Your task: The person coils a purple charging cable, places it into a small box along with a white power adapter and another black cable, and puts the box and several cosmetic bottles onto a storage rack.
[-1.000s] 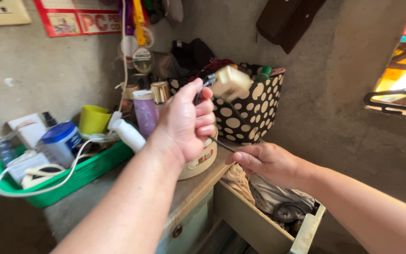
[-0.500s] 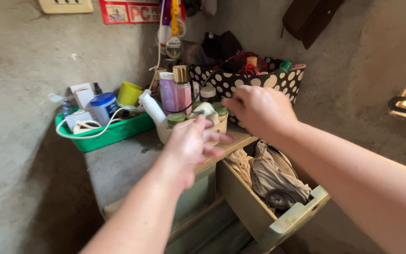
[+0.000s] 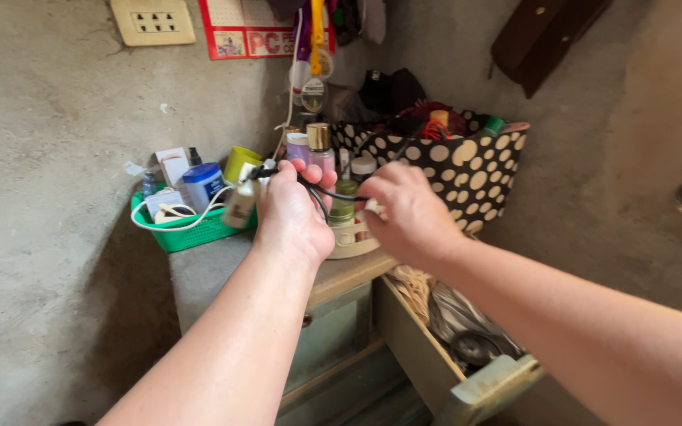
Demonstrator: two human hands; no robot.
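My left hand is closed around a thin black cable and a small white plug block that hangs at its left side. My right hand pinches the other end of the same cable a short way to the right. Both hands hover over a round cream tray of small bottles on the cabinet top. A pink bottle with a gold cap stands just behind my left fingers.
A green basket with a blue jar and a white cord sits at the left by a yellow-green cup. A black dotted basket stands at the right. A drawer holding cloth is open below.
My right hand rose from the open drawer to the cabinet top. Both hands came together over the cream tray, and the black cable now stretches between them.
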